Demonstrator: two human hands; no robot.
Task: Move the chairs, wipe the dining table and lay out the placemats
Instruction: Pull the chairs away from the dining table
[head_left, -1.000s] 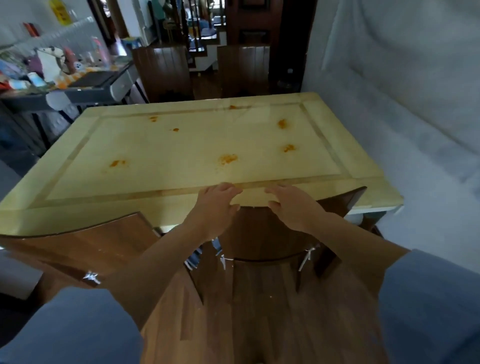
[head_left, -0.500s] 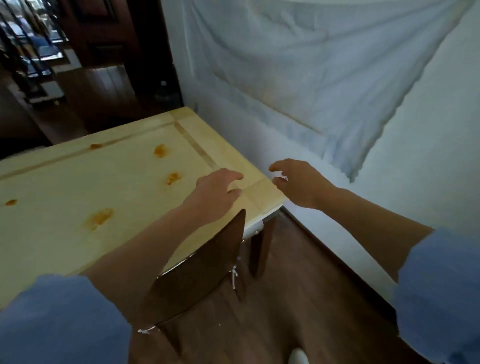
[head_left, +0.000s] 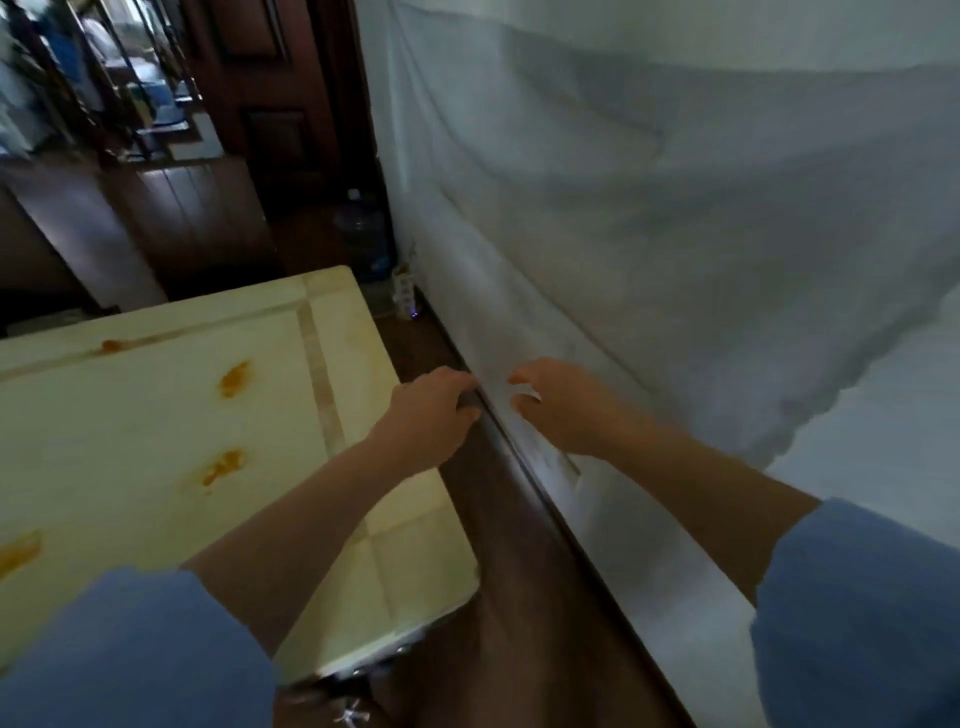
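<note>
Pale yellow timber fills the lower left of your head view: the rectangular wooden dining table (head_left: 130, 441), edged with a lighter inlaid band, runs away from you with its right side parallel to the wall. Several orange stains (head_left: 235, 378) are spread across its top, one near the far edge, two in the middle and one at the left border of the picture. Your left hand (head_left: 431, 415) hangs over the table's right edge, wrist above the wood and fingertips out past it over the dark brown wooden floor (head_left: 519, 571). Its fingers are loosely curled and you have nothing in it. Your right hand (head_left: 561, 405) is just beside it, not touching, in front of the foot of the white cloth sheet (head_left: 675, 234) that drapes the wall. Its fingers are also bent loosely and close on nothing you can make out. Both forearms are bare below your blue sleeves (head_left: 130, 649). Beyond the far end of the table a dark brown slatted chair back (head_left: 192, 218) stands apart from it. Farther back, a clear plastic water bottle (head_left: 363, 239) sits on the floor by the wall, beside a dark panelled wooden door (head_left: 270, 104). Much of the background is blurred.
</note>
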